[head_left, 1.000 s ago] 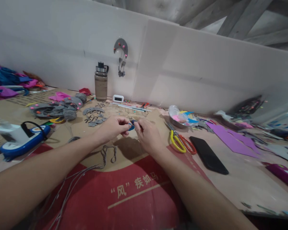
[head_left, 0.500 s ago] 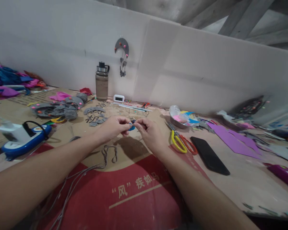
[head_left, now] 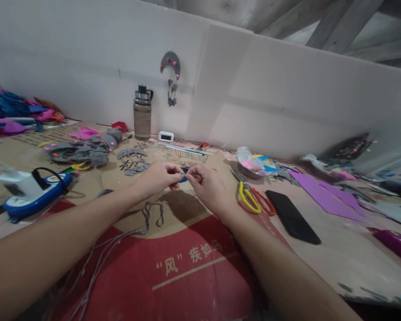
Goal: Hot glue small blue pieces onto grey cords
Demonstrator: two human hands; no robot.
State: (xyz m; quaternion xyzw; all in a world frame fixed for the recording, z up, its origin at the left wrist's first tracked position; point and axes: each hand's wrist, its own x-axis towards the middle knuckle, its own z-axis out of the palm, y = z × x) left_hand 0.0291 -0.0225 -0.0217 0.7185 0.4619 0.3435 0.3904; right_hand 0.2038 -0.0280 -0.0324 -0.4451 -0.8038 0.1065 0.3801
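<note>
Between my fingertips is a small blue piece (head_left: 183, 179), mostly covered, so its kind does not show. My left hand (head_left: 162, 178) pinches it from the left with thumb and forefinger. From the right, my right hand (head_left: 207, 185) closes thumb and forefinger at its other edge. Both hands are raised over the brown and red cardboard (head_left: 187, 263). Grey cord (head_left: 147, 218) lies looped on the cardboard below my left wrist. Cut grey felt pieces (head_left: 133, 160) lie beyond my left hand. To the right of my right hand are scissors (head_left: 250, 198) with yellow and red handles.
A black phone (head_left: 292, 216) lies right of the scissors, near purple felt (head_left: 324, 194). A metal bowl (head_left: 252, 171) holds coloured scraps. A bottle (head_left: 142, 113) and small clock (head_left: 166, 136) stand by the wall. At left is a blue power strip (head_left: 36, 196) with a charger.
Both hands stay at nearly the same place, still pinching. Less of the blue piece shows between the fingertips now. The view has shifted very slightly.
</note>
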